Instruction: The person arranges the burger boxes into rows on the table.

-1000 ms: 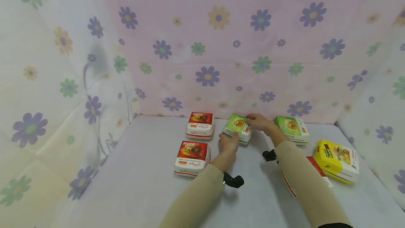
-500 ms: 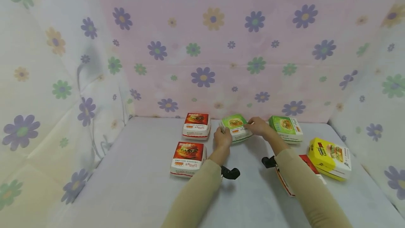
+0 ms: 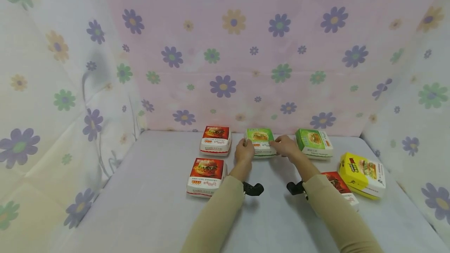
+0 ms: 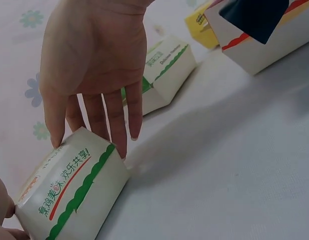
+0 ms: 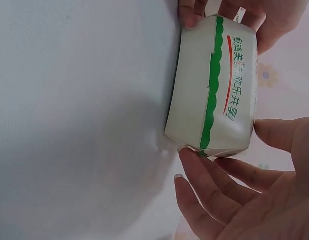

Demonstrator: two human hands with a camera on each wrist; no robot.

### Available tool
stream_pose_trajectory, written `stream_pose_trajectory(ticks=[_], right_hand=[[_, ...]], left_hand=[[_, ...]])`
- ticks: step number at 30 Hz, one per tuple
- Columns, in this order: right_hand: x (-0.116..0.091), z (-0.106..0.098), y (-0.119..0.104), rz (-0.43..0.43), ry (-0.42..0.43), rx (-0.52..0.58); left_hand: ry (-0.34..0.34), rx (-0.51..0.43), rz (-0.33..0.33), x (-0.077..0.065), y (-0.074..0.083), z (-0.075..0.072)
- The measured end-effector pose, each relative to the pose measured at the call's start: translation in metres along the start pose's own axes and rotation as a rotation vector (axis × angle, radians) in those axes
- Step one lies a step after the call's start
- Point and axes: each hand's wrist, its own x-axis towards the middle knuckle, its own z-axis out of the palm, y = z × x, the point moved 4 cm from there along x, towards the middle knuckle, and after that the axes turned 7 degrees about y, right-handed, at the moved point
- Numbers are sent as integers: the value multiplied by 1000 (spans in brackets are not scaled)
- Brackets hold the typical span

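A green-and-white burger box [image 3: 260, 139] sits at the back middle of the table, its printed front face toward me. My left hand [image 3: 244, 151] grips its left end; in the left wrist view only a bit of that hand [image 4: 2, 215] shows at the corner. My right hand [image 3: 285, 145] holds the right end, thumb on the upper edge and fingertips at the side, as the right wrist view shows [image 5: 244, 185]. A second green burger box [image 3: 314, 143] stands just right of my right hand. Two red-and-white burger boxes, one behind [image 3: 215, 140] and one in front [image 3: 206, 177], lie left of my left hand.
At the right lie a yellow burger box [image 3: 362, 175] and a red one [image 3: 339, 188] partly hidden by my right sleeve [image 3: 337, 210]. A flowered cloth [image 3: 225, 50] hangs close behind the back row. The table [image 3: 147, 206] has a pale cover.
The held green box has turned from a slant to face squarely forward. My left hand has moved up against its left end. The camera view has shifted slightly right.
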Motion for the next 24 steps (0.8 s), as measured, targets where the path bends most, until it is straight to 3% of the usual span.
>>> stream_pose_trajectory(ticks=[6,15,21,24], right_hand=[[2,5,7,12,1,12],[-10,-8,1,9,-47,-17],[-19,-27,5,-51,-61,-71],[-24,-37,5,-83,-62,-72]], left_hand=[[-8,65,0,1,-5,0],[-45,39,-49,-3,1,-4],[-3,146,-44,-9,7,-6],[-7,201,2,-14,14,-6]])
